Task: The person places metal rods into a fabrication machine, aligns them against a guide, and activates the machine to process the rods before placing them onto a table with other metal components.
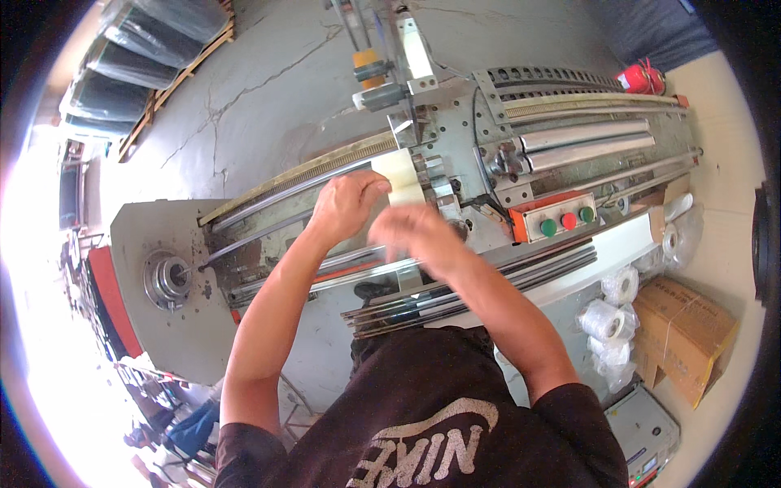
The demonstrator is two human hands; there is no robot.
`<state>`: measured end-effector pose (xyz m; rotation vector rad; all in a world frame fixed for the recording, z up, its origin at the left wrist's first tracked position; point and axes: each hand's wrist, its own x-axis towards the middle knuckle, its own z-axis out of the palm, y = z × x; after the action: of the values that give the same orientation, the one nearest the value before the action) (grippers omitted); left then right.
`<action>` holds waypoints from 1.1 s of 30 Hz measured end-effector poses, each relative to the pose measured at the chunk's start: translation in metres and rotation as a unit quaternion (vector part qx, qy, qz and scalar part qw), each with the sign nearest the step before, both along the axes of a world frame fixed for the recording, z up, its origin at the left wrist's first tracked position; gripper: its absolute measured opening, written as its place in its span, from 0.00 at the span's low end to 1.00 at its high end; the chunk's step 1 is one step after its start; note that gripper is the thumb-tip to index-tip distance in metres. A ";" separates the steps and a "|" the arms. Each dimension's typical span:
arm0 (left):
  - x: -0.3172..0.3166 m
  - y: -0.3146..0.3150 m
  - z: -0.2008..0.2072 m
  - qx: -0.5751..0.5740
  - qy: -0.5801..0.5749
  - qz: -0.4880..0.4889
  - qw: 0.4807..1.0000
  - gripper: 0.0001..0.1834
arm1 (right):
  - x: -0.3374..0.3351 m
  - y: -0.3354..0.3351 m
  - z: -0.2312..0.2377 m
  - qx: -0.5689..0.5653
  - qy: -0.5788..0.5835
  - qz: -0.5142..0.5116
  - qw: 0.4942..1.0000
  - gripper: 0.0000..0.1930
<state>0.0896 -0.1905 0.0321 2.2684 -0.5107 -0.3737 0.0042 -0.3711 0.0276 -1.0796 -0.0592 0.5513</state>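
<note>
two hands work at the carriage of a long grey machine (455, 138). left hand (346, 203) rests against a pale cream block (400, 172) mounted on the carriage, fingers curled together on its left edge. right hand (419, 236) sits just below the block, blurred; cannot tell how its fingers stand. polished guide rods (586, 138) run to the right. control box (553, 218) with two green buttons and one red sits just right of the hands. white rolls (606, 319) and a cardboard box (683, 333) lie further right. red fire extinguisher (641, 79) stands behind the machine.
</note>
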 end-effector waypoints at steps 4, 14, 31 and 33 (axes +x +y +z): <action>-0.001 0.000 -0.007 0.027 -0.027 0.028 0.999 0.12 | -0.060 0.001 0.100 0.179 -0.154 0.317 0.919 0.05; -0.006 -0.001 -0.004 0.039 0.036 0.030 0.998 0.13 | -0.122 -0.116 -0.083 -0.550 -0.199 -0.043 0.810 0.11; -0.022 0.004 0.001 0.084 0.043 0.018 0.995 0.14 | -0.108 -0.086 -0.079 -0.560 -0.208 -0.016 0.802 0.14; -0.024 0.000 0.001 0.102 0.039 0.000 0.994 0.14 | -0.096 -0.060 -0.037 -0.387 -0.055 0.110 0.914 0.13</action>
<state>0.0658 -0.1908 0.0331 2.4386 -0.4496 -0.5332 -0.0922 -0.4313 -0.0096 -1.8981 -0.0634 0.7420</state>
